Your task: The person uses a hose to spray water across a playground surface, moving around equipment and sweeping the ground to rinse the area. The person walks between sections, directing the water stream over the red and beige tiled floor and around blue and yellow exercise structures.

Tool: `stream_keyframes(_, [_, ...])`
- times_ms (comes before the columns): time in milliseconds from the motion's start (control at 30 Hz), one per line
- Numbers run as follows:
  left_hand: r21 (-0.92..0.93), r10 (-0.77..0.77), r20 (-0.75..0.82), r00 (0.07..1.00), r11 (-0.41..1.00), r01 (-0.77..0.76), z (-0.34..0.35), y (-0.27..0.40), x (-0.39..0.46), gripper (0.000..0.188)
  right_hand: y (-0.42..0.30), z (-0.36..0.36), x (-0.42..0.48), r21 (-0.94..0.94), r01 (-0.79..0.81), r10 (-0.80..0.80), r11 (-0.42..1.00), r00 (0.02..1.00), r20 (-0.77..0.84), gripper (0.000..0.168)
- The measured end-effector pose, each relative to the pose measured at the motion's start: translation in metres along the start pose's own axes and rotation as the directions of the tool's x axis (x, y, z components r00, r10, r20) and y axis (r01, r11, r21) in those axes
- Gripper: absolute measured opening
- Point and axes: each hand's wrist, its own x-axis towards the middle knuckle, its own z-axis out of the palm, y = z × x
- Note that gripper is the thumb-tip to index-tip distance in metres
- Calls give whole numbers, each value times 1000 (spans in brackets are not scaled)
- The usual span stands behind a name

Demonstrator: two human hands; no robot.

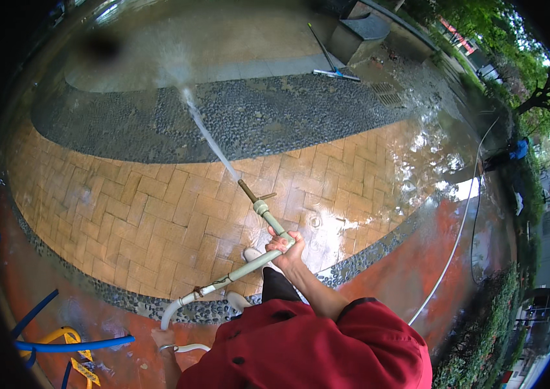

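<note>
A pale green plastic pipe [255, 263] with a bend and a brown metal nozzle [247, 190] lies across in front of me. My right hand [285, 248] is closed around the pipe at its bend. A jet of water [209, 138] leaves the nozzle and splashes on the far paving. At the lower left, my left hand [162, 336] grips the white hose [170, 311] that is tied with wire to the pipe's near end. A bracelet circles the left wrist.
A floor squeegee [336, 74] lies near a stone block [360, 36] and a drain grate [386, 94]. A white hose [457, 243] trails along the right. Blue and yellow metal bars [75, 344] stand at lower left. A person in blue [518, 150] is at far right. The paving is wet.
</note>
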Motion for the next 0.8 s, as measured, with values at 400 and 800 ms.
stream_keyframes(400, [-162, -206, 116, 972, 961, 224, -13, -51, -24, 45, 62, 5, 46, 13, -187, 187, 982, 982, 11, 56])
stream_keyframes(800, [-136, -355, 121, 927, 919, 370, -41, -46, -64, 16, 62, 2, 25, -27, -256, 257, 966, 954, 156, 61])
